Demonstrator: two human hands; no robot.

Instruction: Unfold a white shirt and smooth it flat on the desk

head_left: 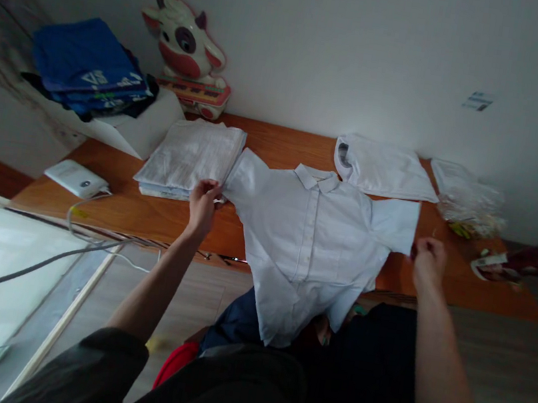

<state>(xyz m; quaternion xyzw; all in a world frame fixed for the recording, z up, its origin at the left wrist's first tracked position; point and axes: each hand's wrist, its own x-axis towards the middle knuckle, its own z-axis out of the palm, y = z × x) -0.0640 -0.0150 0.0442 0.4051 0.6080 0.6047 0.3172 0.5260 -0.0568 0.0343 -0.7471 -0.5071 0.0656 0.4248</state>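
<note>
A white short-sleeved shirt with a collar and button front lies spread on the wooden table, its collar toward the wall. Its lower hem hangs over the front edge toward my body. My left hand is closed at the cuff of the sleeve on the left, just beside a stack of folded white clothes. At the other side, my right hand is pinched at the lower corner of the opposite sleeve. Both sleeves are stretched out sideways.
Behind the shirt lies a folded white T-shirt, near a clear plastic bag. Blue folded clothes sit on a white box beside a cow-shaped toy keyboard. A white power bank with a cable rests on the wooden table.
</note>
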